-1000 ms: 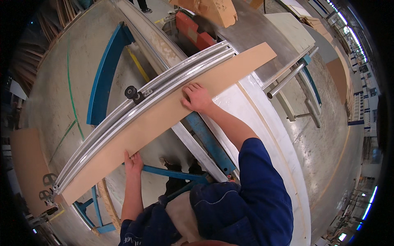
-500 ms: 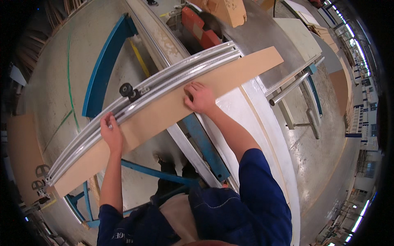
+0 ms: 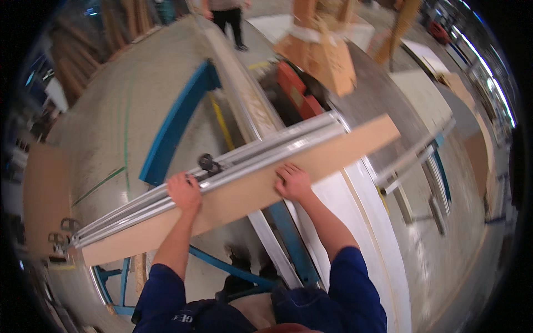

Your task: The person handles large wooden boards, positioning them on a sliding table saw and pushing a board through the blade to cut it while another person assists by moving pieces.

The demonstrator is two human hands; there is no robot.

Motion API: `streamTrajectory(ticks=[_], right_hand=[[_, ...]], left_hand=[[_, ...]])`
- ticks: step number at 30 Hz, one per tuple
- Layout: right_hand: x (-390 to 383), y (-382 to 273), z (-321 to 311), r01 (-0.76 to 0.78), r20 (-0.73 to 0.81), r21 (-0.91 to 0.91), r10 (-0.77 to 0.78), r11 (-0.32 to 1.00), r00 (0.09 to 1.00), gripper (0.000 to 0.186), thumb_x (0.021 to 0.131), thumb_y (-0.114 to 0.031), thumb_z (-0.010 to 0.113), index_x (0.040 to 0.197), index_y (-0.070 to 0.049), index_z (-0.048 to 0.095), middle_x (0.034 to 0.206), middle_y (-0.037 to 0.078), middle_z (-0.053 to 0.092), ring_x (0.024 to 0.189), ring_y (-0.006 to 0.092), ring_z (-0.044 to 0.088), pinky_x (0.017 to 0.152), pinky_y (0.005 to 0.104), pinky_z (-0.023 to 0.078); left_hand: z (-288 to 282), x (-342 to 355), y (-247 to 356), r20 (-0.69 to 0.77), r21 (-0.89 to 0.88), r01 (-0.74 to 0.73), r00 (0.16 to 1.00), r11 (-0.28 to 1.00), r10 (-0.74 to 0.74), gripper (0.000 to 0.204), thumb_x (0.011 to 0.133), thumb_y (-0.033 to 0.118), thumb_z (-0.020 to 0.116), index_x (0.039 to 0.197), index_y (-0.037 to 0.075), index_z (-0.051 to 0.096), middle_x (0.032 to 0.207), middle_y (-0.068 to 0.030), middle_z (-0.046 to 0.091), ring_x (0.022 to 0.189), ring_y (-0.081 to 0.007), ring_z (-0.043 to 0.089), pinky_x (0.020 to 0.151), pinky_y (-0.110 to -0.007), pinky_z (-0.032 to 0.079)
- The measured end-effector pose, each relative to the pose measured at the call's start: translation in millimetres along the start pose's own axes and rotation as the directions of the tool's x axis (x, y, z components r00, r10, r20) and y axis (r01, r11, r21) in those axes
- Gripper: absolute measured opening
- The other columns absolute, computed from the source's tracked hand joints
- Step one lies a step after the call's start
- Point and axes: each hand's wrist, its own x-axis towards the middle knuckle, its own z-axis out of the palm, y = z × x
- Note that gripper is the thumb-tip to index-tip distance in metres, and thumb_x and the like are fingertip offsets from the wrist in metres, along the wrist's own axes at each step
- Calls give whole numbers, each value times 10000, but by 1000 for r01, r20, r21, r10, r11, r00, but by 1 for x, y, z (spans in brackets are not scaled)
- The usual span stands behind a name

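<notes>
A long, narrow brown board (image 3: 244,202) lies slantwise before me, along a grooved aluminium rail (image 3: 300,145). Wrapped over the rail is my left hand (image 3: 184,191), its fingers right beside a stop with a black knob (image 3: 206,162). What its fingertips touch is partly hidden. My right hand (image 3: 293,182) rests on the board farther right, fingers spread and slightly bent, holding nothing.
Beyond the rail stand a red guard piece (image 3: 297,91) and a pale wooden block (image 3: 325,61). A white sliding table (image 3: 355,222) runs at the right. Blue frame parts (image 3: 180,125) stand at the left. Another person (image 3: 226,19) is at the far end.
My left hand has moved right along the rail to the black-knobbed stop. My right hand stays on the board. The view has shifted, bringing another person into sight.
</notes>
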Motion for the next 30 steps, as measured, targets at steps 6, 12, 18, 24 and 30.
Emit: streamTrajectory(ticks=[6, 12, 18, 24, 30], right_hand=[[3, 3, -4, 52, -51, 1, -52, 999, 997, 217, 753, -157, 639, 954, -97, 696, 970, 116, 725, 1020, 361, 689, 921, 459, 553], [5, 18, -11, 32, -56, -5, -33, 999, 998, 206, 743, -133, 639, 936, -92, 700, 956, 111, 730, 1002, 354, 695, 920, 451, 558], [7, 25, -14, 36, -52, 18, -35, 999, 998, 216, 734, -131, 650, 936, -68, 693, 965, 129, 720, 990, 356, 688, 916, 452, 555], [5, 14, -14, -7, 109, -1, 7, 1000, 994, 319, 789, -223, 685, 1049, -41, 651, 1057, 158, 676, 1032, 378, 631, 919, 456, 528], [12, -17, -6, 91, 181, -3, -89, 996, 979, 448, 810, -303, 685, 1163, -30, 637, 1178, 165, 668, 1163, 375, 607, 1021, 468, 490]], left_hand=[[-11, -2, -1, -18, -59, 5, 1000, 998, -6, 243, 874, 247, 624, 1032, 65, 657, 1062, -122, 634, 1112, -309, 550, 1103, -495, 336], [-16, 1, -1, -40, -111, -19, 999, 994, 14, 250, 875, 235, 610, 1041, 57, 667, 1072, -130, 645, 1115, -308, 555, 1112, -504, 333], [-16, 1, -4, -73, -46, 4, 997, 999, -7, 243, 845, 214, 625, 1023, 51, 658, 1044, -144, 636, 1076, -339, 564, 1071, -517, 364], [-12, 0, 1, -46, -118, 16, 999, 993, -22, 269, 812, 215, 636, 1022, 48, 652, 1047, -140, 634, 1101, -316, 556, 1105, -503, 351], [-24, 4, 1, -10, -100, 20, 1000, 995, -21, 279, 816, 224, 620, 1040, 61, 646, 1081, -136, 617, 1132, -329, 543, 1125, -511, 329]])
